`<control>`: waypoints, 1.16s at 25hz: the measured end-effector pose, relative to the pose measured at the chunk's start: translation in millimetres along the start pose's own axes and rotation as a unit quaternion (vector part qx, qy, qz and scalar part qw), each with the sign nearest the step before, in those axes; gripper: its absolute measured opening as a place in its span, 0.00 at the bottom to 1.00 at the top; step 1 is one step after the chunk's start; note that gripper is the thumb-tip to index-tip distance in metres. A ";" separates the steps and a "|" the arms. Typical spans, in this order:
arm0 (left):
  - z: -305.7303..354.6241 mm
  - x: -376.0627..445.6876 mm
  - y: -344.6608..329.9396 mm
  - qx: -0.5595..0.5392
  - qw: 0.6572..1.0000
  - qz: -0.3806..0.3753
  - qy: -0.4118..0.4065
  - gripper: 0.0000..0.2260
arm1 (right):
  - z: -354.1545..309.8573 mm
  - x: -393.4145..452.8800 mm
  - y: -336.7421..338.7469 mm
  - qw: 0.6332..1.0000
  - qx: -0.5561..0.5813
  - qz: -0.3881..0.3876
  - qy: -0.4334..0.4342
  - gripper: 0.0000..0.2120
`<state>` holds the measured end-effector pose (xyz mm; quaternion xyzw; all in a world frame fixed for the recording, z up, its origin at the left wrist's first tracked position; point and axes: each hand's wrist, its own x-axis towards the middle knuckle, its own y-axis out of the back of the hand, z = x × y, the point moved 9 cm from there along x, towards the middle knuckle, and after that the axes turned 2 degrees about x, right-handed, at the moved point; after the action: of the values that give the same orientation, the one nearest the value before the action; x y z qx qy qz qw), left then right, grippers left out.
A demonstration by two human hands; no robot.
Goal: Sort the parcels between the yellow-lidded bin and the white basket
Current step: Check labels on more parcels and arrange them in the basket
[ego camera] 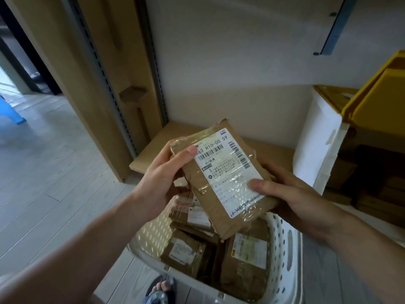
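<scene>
Our fingers are wrapped round one parcel [228, 172]: the left hand [162, 178] grips its upper left corner, thumb pressed flat on the label's top edge, and the right hand [291, 194] grips the lower right edge, thumb lying across the taped label [228, 170]. Both hands are closed on it; neither holds anything else.

We hold the parcel label-up above the basket [282, 244], tilted, with its long axis running from upper left, away from us, to lower right, toward us. Its near end hangs just over the parcels already lying in the basket.

The relation that matters next: the basket sits directly below the parcel, between our forearms, while the bin [324, 137] stands off to our right, its yellow lid [377, 102] raised and brown boxes showing in its dark interior. The right hand is the nearer one to the bin; the left is across the parcel from it.

We judge we are reading the label to decide where it goes. If it belongs in the bin, the right hand would likely carry it sideways and the left let go; if in the basket, we only need to lower it.
</scene>
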<state>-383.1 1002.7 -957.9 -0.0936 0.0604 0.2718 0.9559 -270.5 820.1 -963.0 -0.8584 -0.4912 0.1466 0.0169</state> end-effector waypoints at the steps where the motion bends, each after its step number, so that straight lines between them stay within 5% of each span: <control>1: -5.3 -0.3 5.6 0.018 0.999 -0.004 0.031 0.23 | 8.7 1.5 3.8 0.999 0.037 0.038 -0.006 0.28; 5: -27.2 -11.1 18.6 0.083 0.992 -0.005 0.096 0.17 | 62.8 3.4 6.0 0.969 0.178 0.165 -0.040 0.26; 9: -54.7 -18.4 32.1 0.206 0.970 -0.003 0.131 0.07 | 110.2 4.9 -17.3 0.963 0.183 0.176 -0.094 0.18; 19: -144.5 -7.1 68.3 0.415 0.840 -0.122 0.329 0.17 | 213.9 20.3 -36.8 0.939 0.168 0.152 -0.257 0.13; 22: -159.5 -6.1 68.7 0.517 0.775 -0.176 0.318 0.17 | 231.1 30.2 -40.4 0.941 0.134 0.140 -0.278 0.17; 29: -183.9 6.1 76.7 0.626 0.699 -0.204 0.280 0.09 | 247.3 46.4 -44.9 0.949 0.007 0.101 -0.298 0.17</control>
<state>-430.4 1030.9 -1149.5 0.4444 0.4605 -0.0687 0.7653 -352.5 854.2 -1202.7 -0.8208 -0.3831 0.4003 -0.1389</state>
